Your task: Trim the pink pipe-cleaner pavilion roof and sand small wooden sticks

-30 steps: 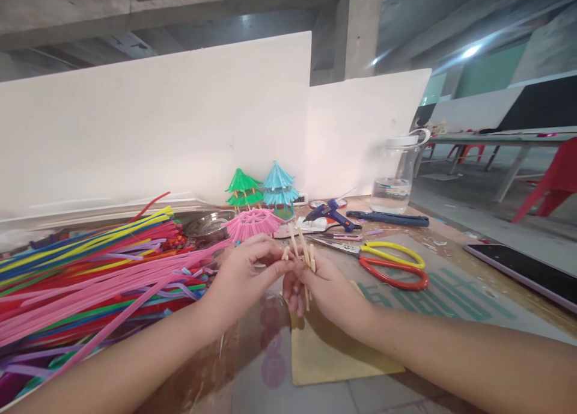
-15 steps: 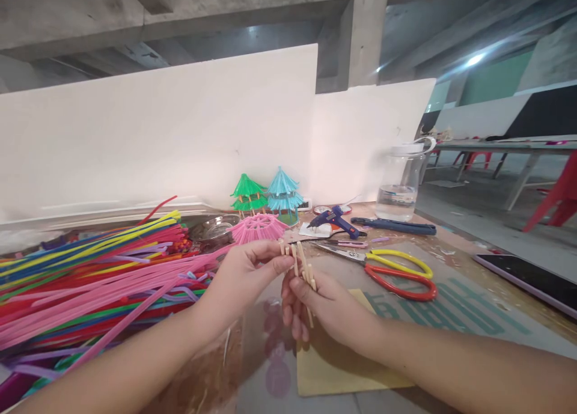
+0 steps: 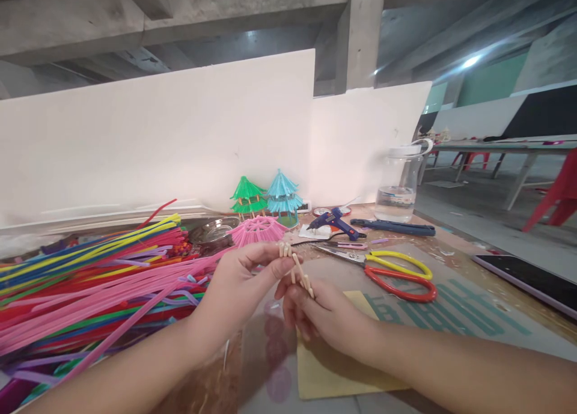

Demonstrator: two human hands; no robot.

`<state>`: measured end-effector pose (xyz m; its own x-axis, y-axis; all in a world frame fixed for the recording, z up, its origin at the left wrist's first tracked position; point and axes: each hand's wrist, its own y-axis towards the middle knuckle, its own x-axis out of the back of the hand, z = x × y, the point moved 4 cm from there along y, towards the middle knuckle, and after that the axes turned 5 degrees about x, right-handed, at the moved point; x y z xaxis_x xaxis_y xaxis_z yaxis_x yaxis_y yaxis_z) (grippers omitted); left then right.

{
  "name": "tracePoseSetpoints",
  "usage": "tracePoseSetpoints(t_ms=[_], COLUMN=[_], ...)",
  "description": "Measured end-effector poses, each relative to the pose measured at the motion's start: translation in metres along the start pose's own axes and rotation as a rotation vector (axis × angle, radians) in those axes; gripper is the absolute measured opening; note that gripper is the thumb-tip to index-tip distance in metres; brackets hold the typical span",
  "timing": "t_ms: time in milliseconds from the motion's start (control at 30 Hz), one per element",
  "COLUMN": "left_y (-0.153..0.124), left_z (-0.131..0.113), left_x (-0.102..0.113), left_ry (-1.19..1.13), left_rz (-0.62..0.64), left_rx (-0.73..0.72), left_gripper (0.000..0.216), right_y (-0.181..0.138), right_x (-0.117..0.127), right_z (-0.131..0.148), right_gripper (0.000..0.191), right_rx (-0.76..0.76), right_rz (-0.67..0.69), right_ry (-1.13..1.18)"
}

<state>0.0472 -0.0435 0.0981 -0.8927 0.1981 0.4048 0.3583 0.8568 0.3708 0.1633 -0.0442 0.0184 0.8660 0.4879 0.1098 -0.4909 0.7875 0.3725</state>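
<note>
My left hand [image 3: 252, 276] is closed, with thumb and fingertips pinching several short pale wooden sticks [image 3: 285, 250] whose ends stand in a row. Just to the right and lower, my right hand [image 3: 322, 309] is closed around more of these thin sticks [image 3: 307, 285]. One stick [image 3: 297, 264] slants between the two hands. Behind them sits a pink roof-shaped piece [image 3: 258, 231] made of fuzzy stems, partly hidden by my left fingers. Below my right hand lies a sheet of yellow paper [image 3: 333, 378].
Bundles of coloured pipe cleaners [image 3: 112, 288] cover the left side. Green [image 3: 246, 194] and blue [image 3: 282, 193] small pagodas stand behind. A glue gun [image 3: 333, 223], scissors [image 3: 399, 274], a blue-handled tool [image 3: 392, 227], a water bottle [image 3: 396, 185] and a phone [image 3: 532, 282] lie or stand rightward.
The ends of the sticks in my left hand now form a closer row. Fewer sticks rise from my right hand, whose fingers have shifted slightly. The view has tilted a little.
</note>
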Motion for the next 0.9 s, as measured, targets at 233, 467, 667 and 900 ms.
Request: tracePoseSetpoints(t_ms=[233,467,667,900], left_y=[-0.003,-0.003,-0.002,-0.005], left_z=[-0.002,-0.001,-0.009,-0.016], left_x=[-0.004,-0.004,0.008,0.012], left_ry=[-0.015,0.031,0.061,0.18], left_rz=[0.011,0.04,-0.062,-0.066], left_rx=[0.017,-0.06,-0.15,-0.182], left_gripper=[0.018,0.024,0.02,0.016], right_y=[-0.001,-0.001,0.0,0.001], right_x=[0.002,0.002,0.002,0.002], right_z=[0.014,0.014,0.01,0.006], right_gripper=[0.035,0.021,0.029,0.023], right_rx=[0.15,0.096,0.092,0.061], right_rz=[-0.023,0.007,0.005,0.014], right_ry=[-0.21,-0.232,-0.238,-0.268])
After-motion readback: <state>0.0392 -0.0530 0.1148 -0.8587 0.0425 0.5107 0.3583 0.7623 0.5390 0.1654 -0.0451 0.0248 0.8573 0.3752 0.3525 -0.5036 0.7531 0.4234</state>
